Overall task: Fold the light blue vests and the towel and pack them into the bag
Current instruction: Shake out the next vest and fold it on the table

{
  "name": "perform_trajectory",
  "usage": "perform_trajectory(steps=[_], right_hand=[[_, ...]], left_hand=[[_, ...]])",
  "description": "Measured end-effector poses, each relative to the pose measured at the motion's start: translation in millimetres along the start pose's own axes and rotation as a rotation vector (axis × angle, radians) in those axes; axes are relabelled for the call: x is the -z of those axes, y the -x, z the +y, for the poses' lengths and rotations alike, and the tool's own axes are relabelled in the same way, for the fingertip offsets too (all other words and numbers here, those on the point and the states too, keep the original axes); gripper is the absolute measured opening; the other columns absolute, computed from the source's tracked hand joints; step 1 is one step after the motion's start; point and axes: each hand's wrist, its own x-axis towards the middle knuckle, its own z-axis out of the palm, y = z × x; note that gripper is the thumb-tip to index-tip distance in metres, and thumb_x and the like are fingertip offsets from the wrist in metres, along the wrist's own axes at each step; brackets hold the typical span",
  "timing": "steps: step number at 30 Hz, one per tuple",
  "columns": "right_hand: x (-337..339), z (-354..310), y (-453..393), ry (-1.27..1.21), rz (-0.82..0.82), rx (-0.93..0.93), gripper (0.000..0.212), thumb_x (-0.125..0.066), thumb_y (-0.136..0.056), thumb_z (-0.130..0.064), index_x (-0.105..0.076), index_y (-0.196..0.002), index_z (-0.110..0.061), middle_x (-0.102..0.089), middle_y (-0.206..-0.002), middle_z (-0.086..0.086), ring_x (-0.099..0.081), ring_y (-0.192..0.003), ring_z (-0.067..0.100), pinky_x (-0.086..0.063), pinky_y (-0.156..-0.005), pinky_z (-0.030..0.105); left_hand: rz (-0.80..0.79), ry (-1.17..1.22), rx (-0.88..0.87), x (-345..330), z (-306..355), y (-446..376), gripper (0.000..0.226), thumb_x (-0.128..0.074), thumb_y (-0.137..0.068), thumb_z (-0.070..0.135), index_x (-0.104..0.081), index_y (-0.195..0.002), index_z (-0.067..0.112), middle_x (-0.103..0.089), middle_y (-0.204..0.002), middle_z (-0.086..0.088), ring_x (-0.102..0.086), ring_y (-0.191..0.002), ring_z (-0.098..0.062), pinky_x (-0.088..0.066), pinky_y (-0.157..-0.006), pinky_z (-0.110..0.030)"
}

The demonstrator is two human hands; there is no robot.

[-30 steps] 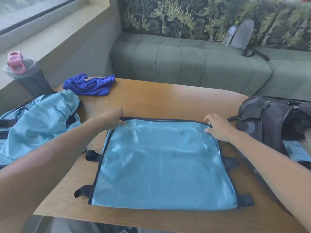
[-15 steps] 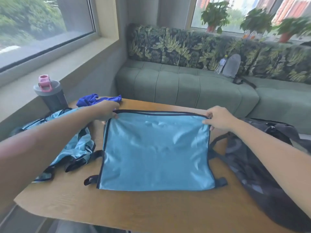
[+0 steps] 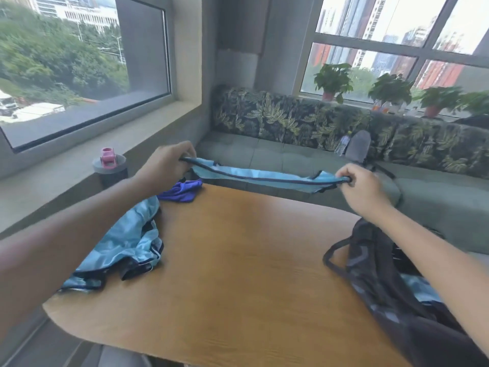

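The vest (image 3: pixel 264 178) stretched in the air is light blue with dark navy trim along its edge. A second vest (image 3: pixel 127 239), crumpled on the bench (image 3: pixel 238 274), is the same shiny light blue with black binding. The bench is warm orange-brown wood grain. The towel (image 3: pixel 182 190) is deep violet-blue. The bag (image 3: pixel 383 282) is dark grey-black camouflage, with light blue showing inside. The sofa (image 3: pixel 277 154) seat is muted green, its backrest dark with yellow-green fern leaves. The bottle (image 3: pixel 109 168) is grey, capped pink.
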Motion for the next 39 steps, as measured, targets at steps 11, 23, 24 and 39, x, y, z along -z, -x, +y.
perform_trajectory(steps=[11,23,24,39], right_hand=[[-93,86,239,0.213,-0.527,0.013,0.036,-0.055,-0.094,-0.009,-0.049,-0.088,-0.043,-0.054,-0.106,-0.019,-0.056,-0.1,0.007,-0.049,-0.085,0.027],[-119,29,296,0.099,-0.483,-0.094,0.045,-0.045,-0.106,-0.031,-0.039,-0.15,-0.025,-0.041,-0.15,-0.013,-0.031,-0.139,0.002,-0.022,-0.115,0.018],[-122,24,298,0.119,-0.488,-0.122,0.048,-0.042,-0.106,-0.037,-0.035,-0.152,-0.025,-0.039,-0.151,-0.012,-0.031,-0.14,0.004,-0.024,-0.116,0.02],[-144,93,141,0.481,-0.588,-0.196,0.064,-0.03,-0.105,-0.051,-0.022,-0.154,-0.01,-0.055,-0.139,0.014,-0.045,-0.13,0.035,-0.035,-0.107,0.049]], left_hand=[[-0.439,0.07,0.118,-117,-58,259,0.034,-0.056,-0.079,0.014,-0.063,-0.101,0.039,-0.062,-0.118,0.02,-0.059,-0.113,-0.005,-0.044,-0.101,-0.025],[-0.468,-0.098,0.121,-132,-61,199,0.044,-0.043,-0.097,0.0,-0.062,-0.133,0.018,-0.058,-0.136,-0.001,-0.053,-0.124,-0.023,-0.041,-0.099,-0.034],[-0.489,-0.135,0.11,-134,-65,193,0.049,-0.042,-0.096,-0.003,-0.06,-0.135,0.019,-0.057,-0.138,-0.002,-0.052,-0.125,-0.024,-0.042,-0.1,-0.035],[-0.398,-0.089,-0.215,-129,-20,242,0.038,-0.038,-0.088,0.021,-0.068,-0.111,0.022,-0.067,-0.093,0.016,-0.049,-0.108,-0.013,-0.032,-0.096,-0.025]])
